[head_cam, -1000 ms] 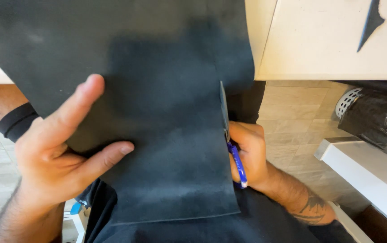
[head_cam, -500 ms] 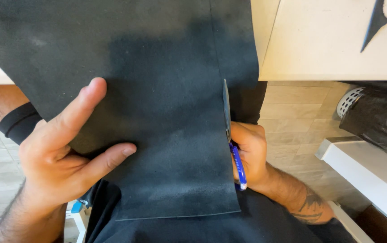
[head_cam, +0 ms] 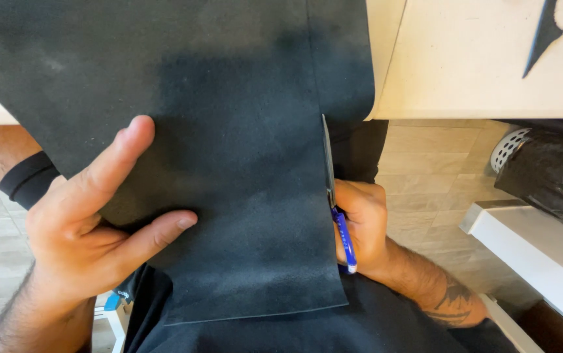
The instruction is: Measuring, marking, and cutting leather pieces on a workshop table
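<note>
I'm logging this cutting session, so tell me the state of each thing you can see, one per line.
Black sheet: hanging off the table edge over the lap, partly cut along its right side.
Scissors: blades in the cut, blue handle in the right hand.
Left hand: fingers pressed on the sheet.
Right hand: closed on the scissors.
Table: holds a thin black offcut.

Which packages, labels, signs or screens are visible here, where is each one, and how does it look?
Black bag: far right, beside a white perforated basket; dark, shiny, crumpled plastic.
Small blue tag: bottom left, below the left hand; too small to tell more.
No signs or screens in view.
</note>
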